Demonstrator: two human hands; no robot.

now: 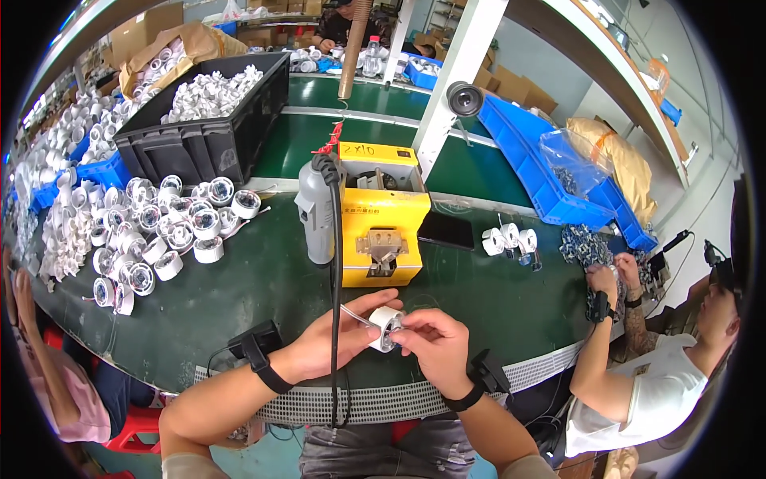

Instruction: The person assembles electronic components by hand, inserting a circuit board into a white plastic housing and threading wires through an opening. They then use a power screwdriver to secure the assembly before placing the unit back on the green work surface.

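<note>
Both hands are on one small white round fitting (pixel 387 327) near the bench's front edge: left hand (pixel 339 339) curled around it, right hand (pixel 435 343) pinching its front. Looks mid-batch, with a big pile of fittings (pixel 159 231) toward the bench's left edge.

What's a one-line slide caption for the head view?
Both hands, left hand and right hand, hold a small white round part over the green table, before a yellow machine.
</note>
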